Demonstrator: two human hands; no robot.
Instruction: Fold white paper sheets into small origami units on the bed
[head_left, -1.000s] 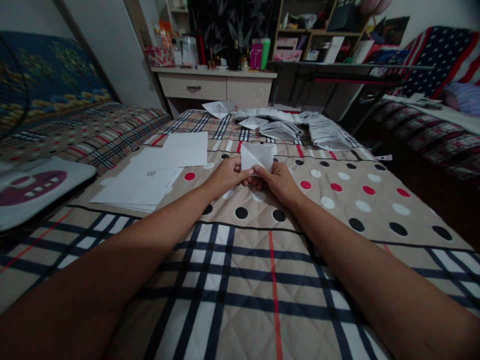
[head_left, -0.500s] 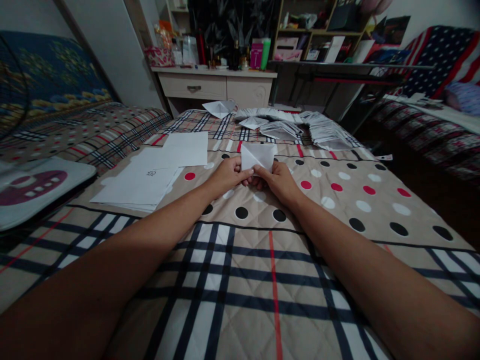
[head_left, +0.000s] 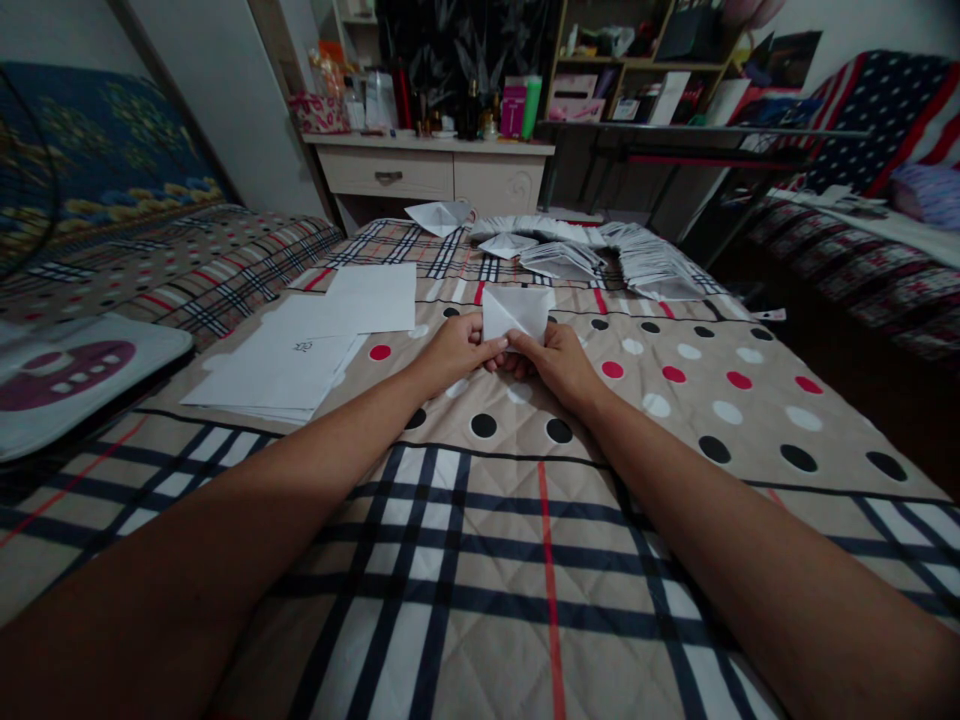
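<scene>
A small folded white paper [head_left: 517, 310] with diagonal creases is held up above the bedspread, between both hands. My left hand [head_left: 459, 348] pinches its lower left corner, thumb in front. My right hand [head_left: 556, 358] grips the lower right side, its thumb pressed on the front near the bottom middle. The fingers behind and under the paper are partly hidden. To the left lies a stack of white paper sheets [head_left: 277, 355], the top one bearing a small dark drawing or writing. Beyond the hands are folded paper pieces [head_left: 562, 260], some gathered in a long curved row.
The bedspread [head_left: 480, 560] has checks and dots. At the left edge lies a white flat item with a purple print [head_left: 75, 370]. A white dresser [head_left: 427, 165] with bottles stands beyond the bed. At the right is another bed [head_left: 862, 240].
</scene>
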